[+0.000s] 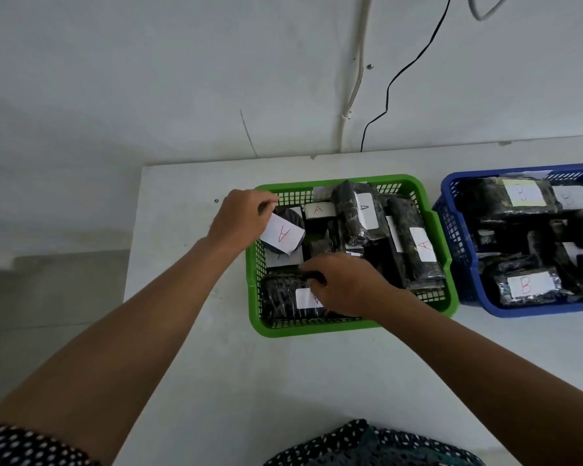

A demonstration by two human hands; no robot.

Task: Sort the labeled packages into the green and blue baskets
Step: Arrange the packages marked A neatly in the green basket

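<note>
Gripping tilted A package [283, 233], left hand [239, 220]

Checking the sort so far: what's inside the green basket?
The green basket holds dark wrapped packages with white labels, those readable marked A. The left hand and right hand each grip one; lower layers are hidden.
</note>
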